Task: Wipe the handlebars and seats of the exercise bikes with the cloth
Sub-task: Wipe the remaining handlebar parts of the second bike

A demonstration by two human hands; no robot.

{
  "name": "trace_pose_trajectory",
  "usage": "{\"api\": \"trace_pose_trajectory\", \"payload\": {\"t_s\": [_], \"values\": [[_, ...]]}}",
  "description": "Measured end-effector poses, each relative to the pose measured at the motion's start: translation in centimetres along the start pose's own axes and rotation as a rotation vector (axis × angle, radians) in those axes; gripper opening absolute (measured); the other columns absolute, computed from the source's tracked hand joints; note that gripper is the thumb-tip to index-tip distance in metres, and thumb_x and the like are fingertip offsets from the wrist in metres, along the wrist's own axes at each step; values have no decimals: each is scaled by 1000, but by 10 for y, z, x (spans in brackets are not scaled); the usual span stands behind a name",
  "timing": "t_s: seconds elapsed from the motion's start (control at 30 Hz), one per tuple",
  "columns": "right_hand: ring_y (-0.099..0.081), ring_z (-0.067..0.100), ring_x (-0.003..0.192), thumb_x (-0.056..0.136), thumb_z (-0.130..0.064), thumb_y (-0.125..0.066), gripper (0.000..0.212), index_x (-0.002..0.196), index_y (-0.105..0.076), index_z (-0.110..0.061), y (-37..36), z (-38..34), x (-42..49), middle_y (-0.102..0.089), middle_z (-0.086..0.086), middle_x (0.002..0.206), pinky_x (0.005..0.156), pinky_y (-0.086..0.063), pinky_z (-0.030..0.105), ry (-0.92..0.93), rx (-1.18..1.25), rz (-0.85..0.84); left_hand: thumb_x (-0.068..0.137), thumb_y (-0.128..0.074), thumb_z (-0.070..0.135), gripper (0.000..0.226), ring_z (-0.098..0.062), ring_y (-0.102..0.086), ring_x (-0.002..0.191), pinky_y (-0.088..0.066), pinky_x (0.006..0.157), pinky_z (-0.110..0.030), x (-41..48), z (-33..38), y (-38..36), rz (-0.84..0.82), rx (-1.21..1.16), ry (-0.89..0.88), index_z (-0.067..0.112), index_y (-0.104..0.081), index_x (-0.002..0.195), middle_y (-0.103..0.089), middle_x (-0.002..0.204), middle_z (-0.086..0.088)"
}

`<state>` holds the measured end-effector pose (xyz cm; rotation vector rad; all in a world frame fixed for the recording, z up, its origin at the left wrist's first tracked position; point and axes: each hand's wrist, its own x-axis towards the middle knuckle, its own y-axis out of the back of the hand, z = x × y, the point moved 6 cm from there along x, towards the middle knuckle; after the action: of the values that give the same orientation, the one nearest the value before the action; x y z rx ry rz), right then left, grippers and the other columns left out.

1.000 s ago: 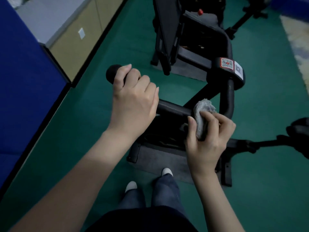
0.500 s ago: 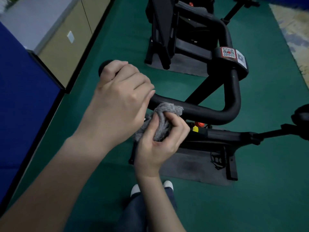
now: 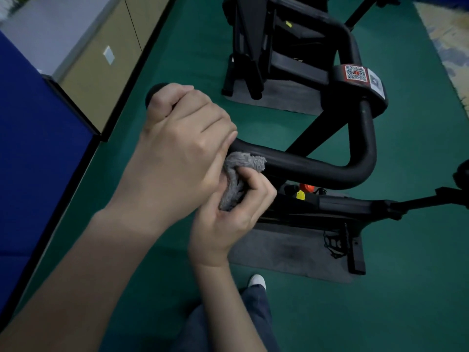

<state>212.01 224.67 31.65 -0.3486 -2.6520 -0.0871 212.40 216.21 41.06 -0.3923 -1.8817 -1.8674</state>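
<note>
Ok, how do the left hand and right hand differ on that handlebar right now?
The left hand grips the bare handlebar near its rounded end, while the right hand holds the grey cloth bunched against the bar. The left hand lies over the bar with its knuckles up, while the right hand comes at it from below. Both have curled fingers and sit side by side on the same bar.

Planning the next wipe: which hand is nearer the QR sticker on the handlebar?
Right. The right hand, gripping the cloth, sits partway along the handlebar toward the QR sticker; the left hand grips the bar's end, farther away.
</note>
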Motion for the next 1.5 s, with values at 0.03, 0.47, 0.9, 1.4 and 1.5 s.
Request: {"api": "trace_pose_trajectory", "payload": {"t_s": [0.03,0.47,0.9,1.4,1.5], "values": [[-49,9,95,85,-1,-57,14,94,-59,9,3,3,1,-51,14,95,90,-40,19,1,-2,-8,97,-47,11,24,-26,-60,95,-24,103,-34,0,-1,0,-1,2,-2,7,-69,88,-68,91,-3],[-56,22,80,96,-9,-51,11,101,-55,1,8,47,-1,-61,11,85,76,-47,38,-968,543,-114,98,-45,14,26,-28,-61,94,-24,102,-34,-1,0,0,45,40,-21,9,-68,88,-68,91,-3],[-59,22,76,89,13,-51,19,93,-54,-6,11,45,21,-61,15,87,73,-50,32,-1030,690,-207,99,-44,15,28,-29,-62,91,-24,101,-35,-1,1,-1,82,87,-22,9,-67,86,-68,89,-3],[-64,19,79,87,14,-51,21,95,-58,-4,36,53,47,-66,13,90,74,-53,26,-965,633,-252,98,-47,23,26,-25,-60,102,-15,114,-43,0,36,-25,79,8,72,10,-70,99,-68,98,-2],[-67,20,84,88,10,-55,18,104,-58,1,34,51,43,-70,13,92,76,-55,28,-981,630,-365,98,-47,26,28,-24,-62,101,-20,113,-44,-3,47,-39,47,4,80,11,-69,108,-68,101,-1]]}}
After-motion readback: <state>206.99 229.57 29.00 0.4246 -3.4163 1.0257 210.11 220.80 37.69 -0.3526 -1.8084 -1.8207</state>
